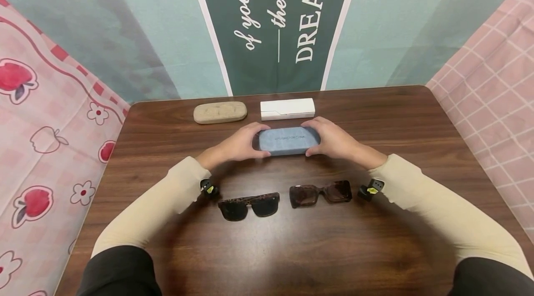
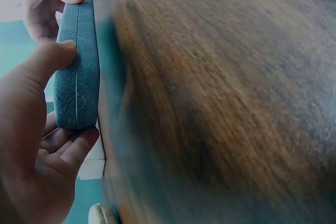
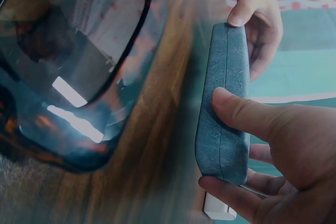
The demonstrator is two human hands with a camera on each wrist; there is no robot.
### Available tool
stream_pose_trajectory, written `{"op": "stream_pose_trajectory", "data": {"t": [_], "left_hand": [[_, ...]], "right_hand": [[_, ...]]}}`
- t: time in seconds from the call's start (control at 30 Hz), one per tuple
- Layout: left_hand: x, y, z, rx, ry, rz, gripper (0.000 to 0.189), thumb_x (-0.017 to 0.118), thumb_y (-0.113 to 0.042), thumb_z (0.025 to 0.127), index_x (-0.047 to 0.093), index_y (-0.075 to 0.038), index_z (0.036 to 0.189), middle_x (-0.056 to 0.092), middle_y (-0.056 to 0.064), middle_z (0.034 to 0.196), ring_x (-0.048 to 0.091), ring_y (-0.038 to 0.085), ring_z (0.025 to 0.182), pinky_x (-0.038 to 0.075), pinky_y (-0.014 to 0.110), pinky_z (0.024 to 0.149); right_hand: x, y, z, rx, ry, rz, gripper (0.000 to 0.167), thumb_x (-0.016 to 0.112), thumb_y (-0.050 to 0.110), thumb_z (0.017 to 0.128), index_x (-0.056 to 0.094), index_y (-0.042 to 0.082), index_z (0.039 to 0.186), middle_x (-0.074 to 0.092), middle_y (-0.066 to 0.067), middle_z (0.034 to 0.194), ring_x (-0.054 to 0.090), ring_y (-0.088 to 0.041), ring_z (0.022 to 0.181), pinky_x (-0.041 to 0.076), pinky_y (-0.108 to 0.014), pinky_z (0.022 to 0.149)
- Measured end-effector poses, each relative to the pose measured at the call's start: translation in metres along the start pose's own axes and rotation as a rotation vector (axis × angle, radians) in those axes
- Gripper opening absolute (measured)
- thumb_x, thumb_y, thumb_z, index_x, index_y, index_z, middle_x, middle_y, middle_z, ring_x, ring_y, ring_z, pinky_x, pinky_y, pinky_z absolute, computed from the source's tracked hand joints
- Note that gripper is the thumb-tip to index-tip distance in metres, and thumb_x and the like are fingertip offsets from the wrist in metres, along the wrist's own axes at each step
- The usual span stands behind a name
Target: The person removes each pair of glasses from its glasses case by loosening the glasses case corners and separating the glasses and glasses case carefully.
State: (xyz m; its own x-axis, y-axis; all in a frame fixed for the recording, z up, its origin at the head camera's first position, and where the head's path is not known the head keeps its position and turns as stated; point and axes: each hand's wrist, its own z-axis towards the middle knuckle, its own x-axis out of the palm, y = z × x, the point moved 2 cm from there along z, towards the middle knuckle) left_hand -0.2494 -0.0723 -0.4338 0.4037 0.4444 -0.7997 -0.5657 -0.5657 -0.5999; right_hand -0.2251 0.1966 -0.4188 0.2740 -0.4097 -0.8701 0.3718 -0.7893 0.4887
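Note:
A blue glasses case (image 1: 289, 141) with small print on its lid is gripped at both ends. My left hand (image 1: 241, 143) holds its left end, thumb on the near side and fingers behind. At the opposite end my right hand (image 1: 333, 141) grips it the same way. The seam of the case (image 2: 76, 87) runs closed along its near side in the left wrist view. Closer to me lie two pairs of sunglasses: a flat-topped dark pair (image 1: 267, 206) on the left and a tortoiseshell pair (image 1: 306, 195) on the right.
Behind the blue case stand a beige woven-look glasses case (image 1: 220, 112) and a white case (image 1: 288, 109), near the back edge of the brown wooden table (image 1: 267, 263). Printed cloths hang behind the table and at both sides.

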Motion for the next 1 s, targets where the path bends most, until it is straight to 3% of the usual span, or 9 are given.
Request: {"op": "stream_pose_trajectory", "data": {"t": [0.43,1.0], "left_hand": [[0.010,0.007,0.006,-0.013,0.021,-0.010,0.079,0.087,-0.027,0.080,0.050,0.007,0.142,0.058,0.021,0.136,0.055,0.030,0.124,0.041,0.039,0.110],[0.014,0.015,0.008,0.006,-0.022,-0.048,0.077,0.087,-0.025,0.079,0.051,0.006,0.141,0.058,0.019,0.135,0.055,0.029,0.123,0.040,0.039,0.111]], "right_hand": [[0.008,-0.009,0.004,-0.005,0.001,-0.012,0.080,0.094,0.020,0.072,0.055,-0.001,0.140,0.056,-0.022,0.131,0.055,-0.032,0.115,0.045,-0.049,0.101],[0.009,-0.016,0.006,-0.015,-0.006,-0.003,0.079,0.093,0.024,0.075,0.054,0.001,0.141,0.056,-0.020,0.132,0.055,-0.032,0.116,0.045,-0.049,0.100]]}}
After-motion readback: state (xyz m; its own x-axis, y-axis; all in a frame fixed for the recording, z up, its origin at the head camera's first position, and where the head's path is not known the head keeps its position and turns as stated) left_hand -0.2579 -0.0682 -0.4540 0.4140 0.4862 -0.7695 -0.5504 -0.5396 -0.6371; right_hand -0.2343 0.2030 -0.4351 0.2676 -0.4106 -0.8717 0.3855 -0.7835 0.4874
